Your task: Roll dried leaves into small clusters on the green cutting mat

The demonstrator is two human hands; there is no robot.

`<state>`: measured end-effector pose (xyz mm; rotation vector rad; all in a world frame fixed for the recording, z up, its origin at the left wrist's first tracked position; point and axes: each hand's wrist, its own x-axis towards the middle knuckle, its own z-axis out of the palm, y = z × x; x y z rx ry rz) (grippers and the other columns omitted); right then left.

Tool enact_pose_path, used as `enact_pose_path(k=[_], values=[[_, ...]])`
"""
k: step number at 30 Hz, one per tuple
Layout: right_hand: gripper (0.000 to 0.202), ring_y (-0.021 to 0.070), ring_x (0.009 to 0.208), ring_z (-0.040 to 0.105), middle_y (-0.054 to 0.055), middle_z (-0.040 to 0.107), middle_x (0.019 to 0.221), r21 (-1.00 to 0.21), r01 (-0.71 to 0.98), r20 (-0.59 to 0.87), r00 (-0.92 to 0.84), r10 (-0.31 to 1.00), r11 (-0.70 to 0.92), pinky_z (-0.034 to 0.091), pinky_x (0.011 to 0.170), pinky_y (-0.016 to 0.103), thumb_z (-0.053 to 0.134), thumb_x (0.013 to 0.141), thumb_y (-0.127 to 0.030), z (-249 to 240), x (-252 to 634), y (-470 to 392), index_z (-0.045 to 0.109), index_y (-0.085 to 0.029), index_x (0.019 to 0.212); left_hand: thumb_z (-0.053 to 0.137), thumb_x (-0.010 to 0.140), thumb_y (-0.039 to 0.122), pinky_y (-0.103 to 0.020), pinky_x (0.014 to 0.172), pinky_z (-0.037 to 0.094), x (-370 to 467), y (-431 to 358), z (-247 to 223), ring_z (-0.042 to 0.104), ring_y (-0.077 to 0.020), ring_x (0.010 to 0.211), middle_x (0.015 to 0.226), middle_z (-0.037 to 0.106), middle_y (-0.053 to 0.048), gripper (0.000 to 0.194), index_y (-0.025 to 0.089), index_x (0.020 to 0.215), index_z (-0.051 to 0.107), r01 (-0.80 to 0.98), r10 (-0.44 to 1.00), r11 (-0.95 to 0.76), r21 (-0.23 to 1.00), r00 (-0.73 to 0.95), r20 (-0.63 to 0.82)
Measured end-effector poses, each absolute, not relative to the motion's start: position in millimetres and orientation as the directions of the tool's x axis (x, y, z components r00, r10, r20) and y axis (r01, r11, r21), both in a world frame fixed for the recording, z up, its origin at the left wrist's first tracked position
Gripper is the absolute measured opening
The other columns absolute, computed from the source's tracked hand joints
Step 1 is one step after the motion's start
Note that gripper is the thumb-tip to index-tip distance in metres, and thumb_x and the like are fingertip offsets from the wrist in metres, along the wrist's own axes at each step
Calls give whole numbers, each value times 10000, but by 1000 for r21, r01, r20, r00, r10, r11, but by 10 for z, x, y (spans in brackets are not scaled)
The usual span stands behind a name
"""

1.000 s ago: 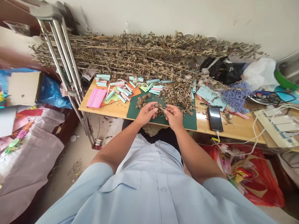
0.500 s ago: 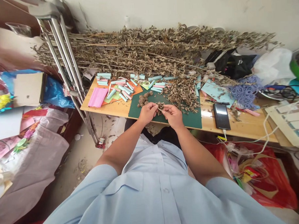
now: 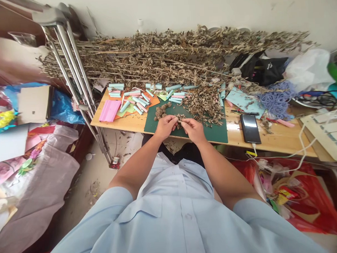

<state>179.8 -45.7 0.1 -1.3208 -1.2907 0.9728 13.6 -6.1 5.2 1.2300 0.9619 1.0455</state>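
We are looking at what seems to be a lived-in room in a home, with a table serving as a craft corner. At twelve o'clock, dried plant stalks [image 3: 166,54] are lying against a plain pale wall [image 3: 181,11]. Nearer the centre, a green mat [image 3: 214,135] is covering part of a wooden tabletop [image 3: 122,124], and coloured paper rolls [image 3: 141,101] are lying at ten o'clock. Household things are surrounding us: a phone [image 3: 250,128] is sitting plugged into a cable at three o'clock, metal crutches [image 3: 65,52] are standing at ten, greyish cloth [image 3: 44,197] is draping at eight, and a red plastic bag [image 3: 323,206] is bulging at four.
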Motion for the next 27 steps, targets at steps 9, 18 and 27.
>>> enact_pose_path(k=[9, 18, 27], values=[[312, 121, 466, 484, -22, 590, 537, -959, 278, 83, 119, 989, 47, 412, 496, 265, 693, 846, -489, 35, 1782, -475, 720, -188, 767, 658, 892, 393, -214, 480, 370, 141, -54, 34, 488, -66, 476, 613, 582, 19, 272, 161, 757, 617, -113, 978, 41, 993, 208, -16], [297, 123, 485, 503, -38, 563, 520, -978, 204, 75, 121, 990, 49, 410, 520, 262, 686, 856, -491, 14, 1822, -479, 733, -197, 845, 674, 883, 474, -212, 484, 364, 152, -67, 55, 462, -69, 457, 530, 529, 29, 373, 165, 693, 586, -36, 983, 12, 999, 186, -5], [275, 125, 484, 512, -34, 587, 540, -966, 254, 79, 143, 987, 41, 414, 519, 266, 679, 859, -468, -28, 1803, -460, 745, -201, 873, 633, 897, 507, -226, 526, 405, 113, -79, 45, 509, -78, 524, 703, 615, 1, 364, 154, 967, 681, -99, 956, 21, 995, 292, 9]])
